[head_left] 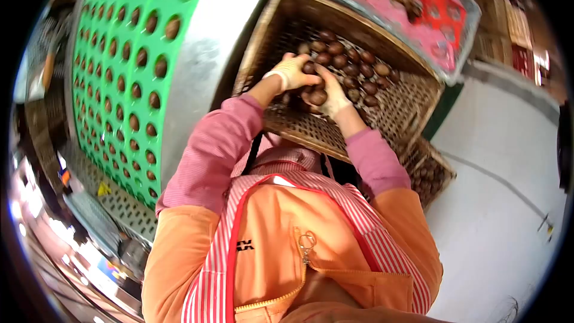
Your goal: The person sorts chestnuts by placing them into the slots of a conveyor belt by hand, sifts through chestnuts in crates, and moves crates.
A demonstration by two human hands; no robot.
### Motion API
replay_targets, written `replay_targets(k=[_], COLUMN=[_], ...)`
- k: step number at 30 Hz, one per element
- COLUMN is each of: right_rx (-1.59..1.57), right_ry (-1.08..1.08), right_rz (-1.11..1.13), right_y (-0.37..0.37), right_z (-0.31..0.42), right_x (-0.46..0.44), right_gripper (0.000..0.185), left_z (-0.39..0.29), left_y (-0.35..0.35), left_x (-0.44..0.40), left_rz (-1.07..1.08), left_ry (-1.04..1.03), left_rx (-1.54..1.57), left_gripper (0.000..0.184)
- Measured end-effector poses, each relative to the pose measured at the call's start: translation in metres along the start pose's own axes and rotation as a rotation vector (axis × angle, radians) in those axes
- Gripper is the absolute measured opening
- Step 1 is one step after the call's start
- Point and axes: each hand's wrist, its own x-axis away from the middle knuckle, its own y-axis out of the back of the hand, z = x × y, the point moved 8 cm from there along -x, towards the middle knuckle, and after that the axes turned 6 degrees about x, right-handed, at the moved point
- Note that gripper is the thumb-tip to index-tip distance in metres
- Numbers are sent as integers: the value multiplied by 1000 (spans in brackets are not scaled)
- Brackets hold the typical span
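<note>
A brown plastic basket (412, 104) with slotted walls sits tilted in front of me. Inside lies a heap of round brown nuts (351, 70), macadamias by their look. My left hand (289, 73), in a pale covering with a white band at the wrist, reaches in from the left with fingers curled around some nuts. From the right, my right hand (332, 94) cups a few more nuts (317, 97). The two hands nearly meet, with nuts gathered between them. Some fingertips are hidden behind the nuts.
At left, a green pocketed panel (128, 36) holds rows of nuts beside a metal edge (206, 42). A grey tub (472, 21) with red and pink pieces and nuts stands beyond the basket. Another nut-filled basket (431, 173) sits lower right, near the pale floor (496, 203).
</note>
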Motion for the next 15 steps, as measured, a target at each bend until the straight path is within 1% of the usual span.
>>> replay_targets(k=[3,5,7,9,11,12,13,15], right_rx=[37,91,132,177,240,311,384,484], right_ry=[52,72,88,162,218,227,289,342], right_rz=[-51,103,20,58,-22,7,66,148], right_y=[-13,-21,-46,-56,-69,-84,-104,-149], right_z=[0,4,10,22,32,37,42,37], right_x=[19,23,52,66,80,86,90,102], right_gripper=[26,29,30,38,47,56,57,59], left_z=[-13,-41,-62,-84,-99,-102,-105,-103], left_y=[9,24,33,53,77,88,103,135], left_x=[16,42,59,86,115,126,145,189], left_rz=[-80,-48,-65,-127,-200,-268,-308,-382], left_ry=[-59,-95,-161,-207,-245,-298,-298,-302], left_rx=[-57,15,51,68,87,112,133,129], left_gripper=[82,81,78,72,66,63,61,60])
